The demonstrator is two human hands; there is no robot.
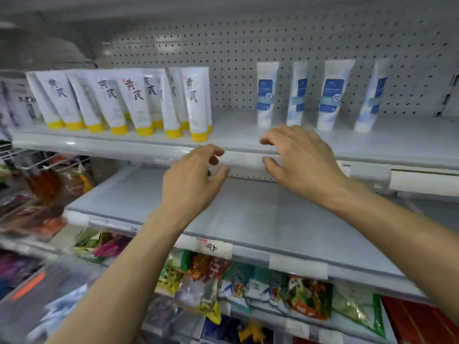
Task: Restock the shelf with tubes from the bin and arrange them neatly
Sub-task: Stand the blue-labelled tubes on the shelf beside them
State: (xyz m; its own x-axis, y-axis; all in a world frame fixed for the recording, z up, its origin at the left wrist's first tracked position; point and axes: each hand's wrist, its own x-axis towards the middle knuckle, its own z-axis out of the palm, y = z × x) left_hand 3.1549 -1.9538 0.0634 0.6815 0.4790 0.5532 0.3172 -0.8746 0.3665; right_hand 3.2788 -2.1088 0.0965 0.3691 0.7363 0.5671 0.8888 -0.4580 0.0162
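Observation:
Several white tubes with yellow caps (139, 103) stand crowded together at the left of the upper shelf (236, 135). Further right, several white tubes with blue labels (267, 94) stand spaced apart in a row before the pegboard. My left hand (193, 180) hovers in front of the shelf's front edge, fingers loosely curled and holding nothing. My right hand (300, 155) reaches over the shelf edge just below the blue-label tubes, fingers spread and bent, empty. A bin (44, 301) with blurred pale contents shows at the bottom left.
A bare grey shelf (260, 219) lies below my hands, with price tags on its front rail. Snack packets (248, 286) fill the shelf under it. More goods and a wire rack (37, 157) sit at the left.

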